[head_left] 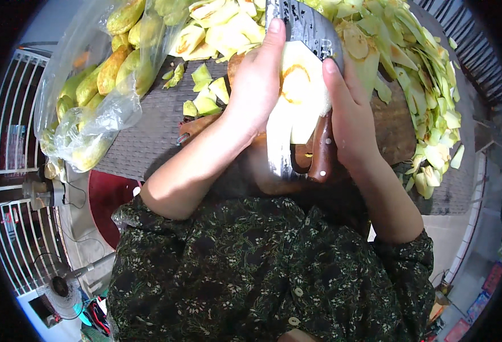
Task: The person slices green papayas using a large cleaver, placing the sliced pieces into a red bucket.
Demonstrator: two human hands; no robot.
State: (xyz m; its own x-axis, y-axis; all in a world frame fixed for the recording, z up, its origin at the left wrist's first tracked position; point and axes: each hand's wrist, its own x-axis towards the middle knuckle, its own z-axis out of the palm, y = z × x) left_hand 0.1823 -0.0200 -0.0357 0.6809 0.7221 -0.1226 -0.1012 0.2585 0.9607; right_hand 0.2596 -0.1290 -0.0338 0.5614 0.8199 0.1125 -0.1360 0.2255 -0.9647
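Grille of white bars stands at nine o'clock, with a small fan at eight. At ten o'clock, a clear plastic bag holds whole yellow-green fruits and sits on the grey woven worktop. At eleven lie small green fruit chunks; nearer twelve, pale cut slices are heaped.

At twelve, the left hand is closed around the left side of a peeled, pale fruit piece, its thumb pointing up. That piece, at one o'clock, has an orange-brown ring on its face and overlaps the blade of a cleaver, whose brown riveted handle points down. The right hand, at two o'clock, closes on the piece's other side, its palm just beside the handle; I cannot tell whether it grips the handle.

Beneath the hands is a wooden board. Farther out at two o'clock, green peelings are piled along the worktop. A dark patterned shirt fills six o'clock.
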